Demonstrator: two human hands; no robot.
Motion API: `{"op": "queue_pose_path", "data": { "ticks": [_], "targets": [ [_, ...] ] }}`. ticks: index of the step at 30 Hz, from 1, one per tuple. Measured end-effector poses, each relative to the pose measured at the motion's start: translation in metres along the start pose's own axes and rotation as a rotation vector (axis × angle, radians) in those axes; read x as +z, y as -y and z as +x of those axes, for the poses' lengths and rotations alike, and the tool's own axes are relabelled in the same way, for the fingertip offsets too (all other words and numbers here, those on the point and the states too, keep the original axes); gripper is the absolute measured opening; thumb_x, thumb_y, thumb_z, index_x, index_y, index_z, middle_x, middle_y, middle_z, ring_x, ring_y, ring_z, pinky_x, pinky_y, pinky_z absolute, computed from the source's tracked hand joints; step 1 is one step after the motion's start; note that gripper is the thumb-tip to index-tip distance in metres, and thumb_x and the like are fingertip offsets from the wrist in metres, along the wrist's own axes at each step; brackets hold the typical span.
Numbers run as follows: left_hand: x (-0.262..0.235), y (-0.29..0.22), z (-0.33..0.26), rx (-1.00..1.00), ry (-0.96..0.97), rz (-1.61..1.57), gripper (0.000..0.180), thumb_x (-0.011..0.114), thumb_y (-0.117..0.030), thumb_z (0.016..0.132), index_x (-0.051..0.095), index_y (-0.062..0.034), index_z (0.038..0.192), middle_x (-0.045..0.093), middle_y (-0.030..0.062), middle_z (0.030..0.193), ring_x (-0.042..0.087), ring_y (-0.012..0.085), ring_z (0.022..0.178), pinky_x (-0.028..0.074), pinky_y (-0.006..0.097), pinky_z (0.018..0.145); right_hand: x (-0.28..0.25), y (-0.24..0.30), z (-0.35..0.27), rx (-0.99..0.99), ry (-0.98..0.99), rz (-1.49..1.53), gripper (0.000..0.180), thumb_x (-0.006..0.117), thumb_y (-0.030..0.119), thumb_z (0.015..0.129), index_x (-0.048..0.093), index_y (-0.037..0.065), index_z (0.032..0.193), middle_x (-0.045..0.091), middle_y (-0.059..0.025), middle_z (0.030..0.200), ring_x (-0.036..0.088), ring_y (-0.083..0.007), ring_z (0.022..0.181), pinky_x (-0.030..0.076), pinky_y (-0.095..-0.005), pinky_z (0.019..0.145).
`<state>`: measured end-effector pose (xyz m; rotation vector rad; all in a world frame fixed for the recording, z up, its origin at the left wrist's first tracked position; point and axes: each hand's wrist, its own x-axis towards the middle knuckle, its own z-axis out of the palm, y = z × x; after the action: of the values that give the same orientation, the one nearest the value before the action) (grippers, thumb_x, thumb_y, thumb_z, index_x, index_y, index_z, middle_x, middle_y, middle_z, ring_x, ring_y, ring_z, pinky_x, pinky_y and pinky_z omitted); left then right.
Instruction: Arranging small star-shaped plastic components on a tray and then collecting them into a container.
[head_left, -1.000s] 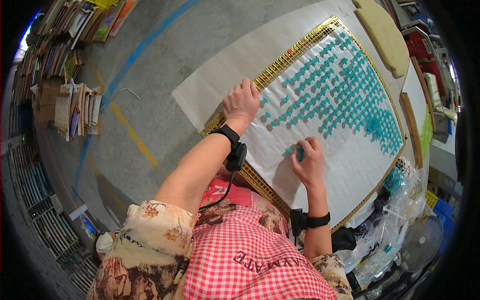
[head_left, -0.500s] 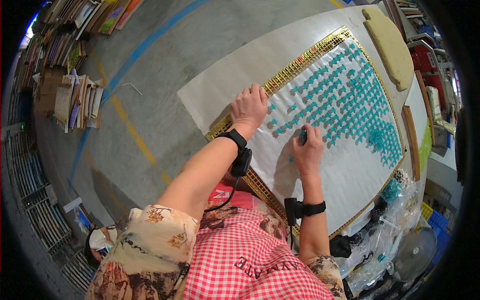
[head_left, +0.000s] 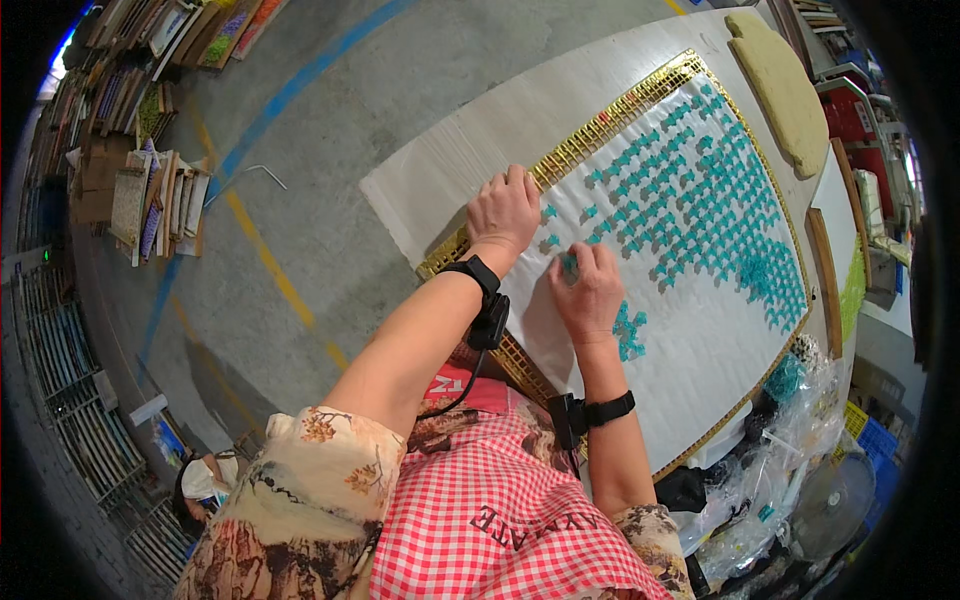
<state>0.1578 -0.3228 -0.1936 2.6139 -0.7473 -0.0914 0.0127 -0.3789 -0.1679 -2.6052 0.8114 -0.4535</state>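
Note:
A white sheet (head_left: pixel 690 370) lies inside a gold lattice-edged frame (head_left: pixel 610 117), tilted across the table. Small teal star-like pieces (head_left: pixel 700 200) cover its far and right parts in slanting rows. My left hand (head_left: pixel 503 208) is closed over the frame's left edge, fingers curled round it. Over the sheet, just right of that edge, my right hand (head_left: pixel 590 295) pinches a small teal piece (head_left: pixel 569 263) between thumb and fingers. Beside the right hand's outer edge lies a loose cluster of teal pieces (head_left: pixel 628 332). A denser heap (head_left: pixel 755 272) sits near the right side.
The pale tabletop (head_left: pixel 440 165) extends past the frame. At the far right are a yellowish slab (head_left: pixel 775 95) and a wooden strip (head_left: pixel 823 285). Crumpled clear plastic bags (head_left: pixel 770 470) crowd the near right. Stacked panels (head_left: pixel 160 205) stand on the floor at left, with a person (head_left: pixel 205 485) lower down.
My right hand has moved left and slightly nearer me, still pinching a teal piece. The loose cluster, hidden behind it before, now shows. My left hand stays on the frame edge.

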Motion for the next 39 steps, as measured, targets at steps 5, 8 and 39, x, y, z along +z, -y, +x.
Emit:
{"op": "queue_pose_path", "data": {
  "ticks": [5,8,39],
  "targets": [
    [0.001,0.002,0.004,-0.007,-0.006,0.007,0.020,0.049,-0.028,0.093,0.054,-0.0079,0.091,0.064,0.0146,0.082,0.064,0.0341,0.078,0.053,0.046,0.064,-0.019,0.000,-0.013,0.113,0.160,0.090,0.032,0.071,0.020,0.076,0.061,0.006,0.104,0.055,-0.0097,0.085,0.059,-0.0268,0.077,0.049,-0.0368,0.063],
    [0.001,0.002,0.001,-0.006,0.027,0.005,0.020,0.049,-0.028,0.093,0.054,-0.0078,0.092,0.064,0.0143,0.082,0.064,0.0341,0.078,0.053,0.046,0.064,-0.027,-0.004,-0.006,0.195,0.119,0.185,0.037,0.069,0.018,0.080,0.058,0.004,0.112,0.055,-0.0119,0.089,0.059,-0.0269,0.078,0.049,-0.0364,0.064],
    [-0.002,-0.002,0.003,-0.040,0.081,-0.014,0.021,0.043,-0.027,0.096,0.054,-0.0106,0.102,0.065,0.0147,0.092,0.063,0.0375,0.083,0.050,0.050,0.069,-0.018,0.002,0.001,-0.048,0.164,0.203,0.015,0.062,0.004,0.078,0.058,0.007,0.092,0.055,-0.0110,0.085,0.060,-0.0315,0.077,0.050,-0.0394,0.061]
  ]
}}
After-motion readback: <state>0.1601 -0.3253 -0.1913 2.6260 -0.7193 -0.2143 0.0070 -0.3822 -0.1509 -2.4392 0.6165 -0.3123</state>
